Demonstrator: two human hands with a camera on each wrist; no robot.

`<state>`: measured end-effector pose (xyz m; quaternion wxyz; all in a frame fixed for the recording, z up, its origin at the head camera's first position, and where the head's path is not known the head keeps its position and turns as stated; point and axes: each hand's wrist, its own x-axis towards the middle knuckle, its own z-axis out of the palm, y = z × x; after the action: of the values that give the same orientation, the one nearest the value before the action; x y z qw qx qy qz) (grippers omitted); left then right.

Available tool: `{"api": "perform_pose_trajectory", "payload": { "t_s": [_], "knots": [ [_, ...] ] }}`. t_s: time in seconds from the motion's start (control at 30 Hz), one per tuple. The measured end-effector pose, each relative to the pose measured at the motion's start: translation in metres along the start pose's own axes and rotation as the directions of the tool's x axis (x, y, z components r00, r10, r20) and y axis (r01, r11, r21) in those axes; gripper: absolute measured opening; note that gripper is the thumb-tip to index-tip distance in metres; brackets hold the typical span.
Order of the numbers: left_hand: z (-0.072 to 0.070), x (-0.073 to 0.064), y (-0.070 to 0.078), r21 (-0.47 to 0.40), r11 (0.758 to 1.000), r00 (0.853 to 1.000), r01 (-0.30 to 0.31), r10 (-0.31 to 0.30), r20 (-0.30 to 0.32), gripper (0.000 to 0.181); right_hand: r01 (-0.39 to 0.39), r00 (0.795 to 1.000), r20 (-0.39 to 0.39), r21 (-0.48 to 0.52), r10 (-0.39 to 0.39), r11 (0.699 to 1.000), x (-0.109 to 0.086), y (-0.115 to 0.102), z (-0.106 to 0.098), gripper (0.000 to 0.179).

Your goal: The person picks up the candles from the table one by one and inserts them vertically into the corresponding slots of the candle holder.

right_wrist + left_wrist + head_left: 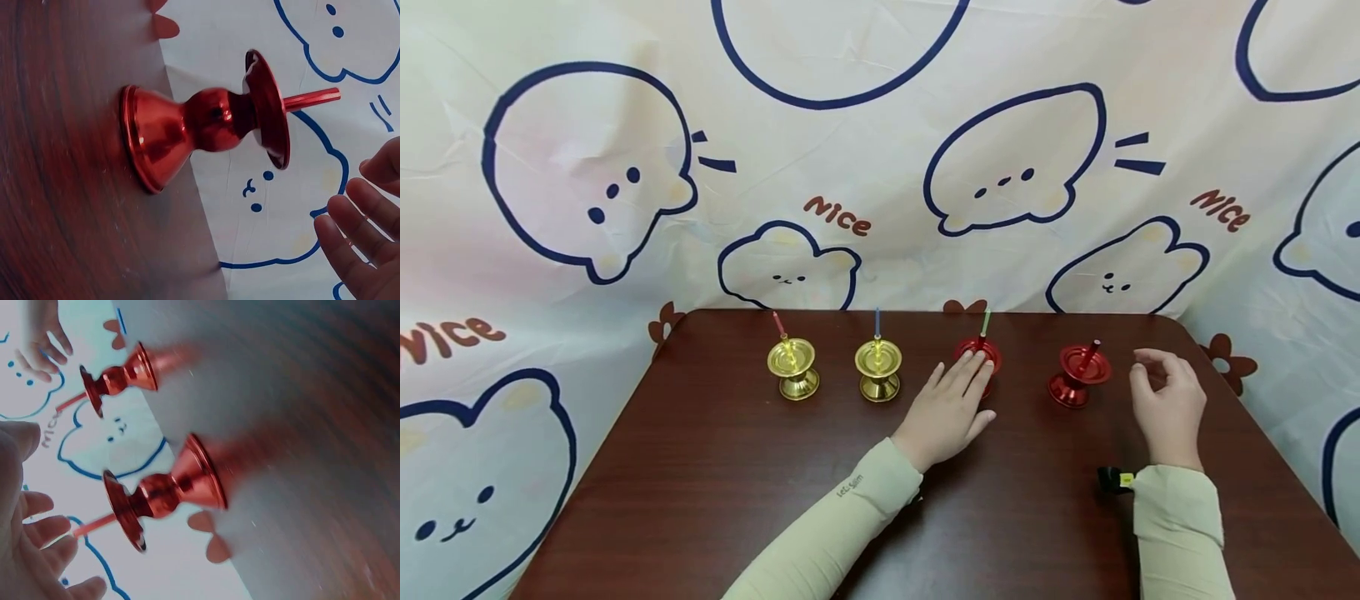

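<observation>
My left hand (951, 412), fingers stretched out, reaches over the front of a red metal candle holder (988, 354) and overlaps its dish in the head view. A thin green candle (986, 323) stands upright in that holder's socket. In the left wrist view the same red holder (164, 495) stands beside the loosely bent fingers (53, 534). To the right is a second red candle holder (1070, 389), its tube socket (315, 99) without a candle. My right hand (1172, 408) hovers right of it, apart from it, fingers loosely bent with a gap inside the thumb and forefinger.
Two gold candle holders stand left of my left hand: one (799, 384) bears a red candle (778, 323), the other (880, 387) a blue candle (877, 322). All line the back of the dark brown table (737, 467). A cartoon-printed cloth (880, 167) hangs behind.
</observation>
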<state>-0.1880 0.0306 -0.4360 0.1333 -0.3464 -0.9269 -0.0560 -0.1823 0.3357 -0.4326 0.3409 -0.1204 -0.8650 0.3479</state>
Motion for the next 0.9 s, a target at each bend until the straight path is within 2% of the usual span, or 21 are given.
{"api": "perform_pose_trajectory", "payload": {
  "t_s": [0.1, 0.23, 0.4, 0.6, 0.9],
  "knots": [
    [-0.001, 0.003, 0.008, 0.023, 0.999, 0.999, -0.028, 0.029, -0.036, 0.064, -0.016, 1.000, 0.006, 0.000, 0.016, 1.000, 0.001, 0.004, -0.001, 0.026],
    [0.000, 0.008, 0.019, 0.035, 0.998, 0.998, -0.053, 0.055, -0.035, 0.063, -0.061, 0.997, 0.044, -0.037, 0.063, 0.997, 0.002, 0.008, -0.003, 0.028],
    [0.002, 0.018, 0.031, 0.039, 0.997, 0.998, -0.064, 0.064, -0.009, 0.065, -0.098, 0.986, 0.125, -0.096, 0.110, 0.991, 0.003, 0.016, -0.008, 0.032],
    [0.003, 0.030, 0.042, 0.065, 0.995, 0.997, -0.075, 0.074, 0.023, 0.066, -0.092, 0.969, 0.215, -0.131, 0.119, 0.987, 0.004, 0.021, -0.012, 0.033],
    [0.005, 0.046, 0.053, 0.092, 0.993, 0.991, -0.073, 0.062, 0.115, 0.068, -0.066, 0.957, 0.269, -0.151, 0.105, 0.986, 0.005, 0.027, -0.007, 0.034]
  ]
}}
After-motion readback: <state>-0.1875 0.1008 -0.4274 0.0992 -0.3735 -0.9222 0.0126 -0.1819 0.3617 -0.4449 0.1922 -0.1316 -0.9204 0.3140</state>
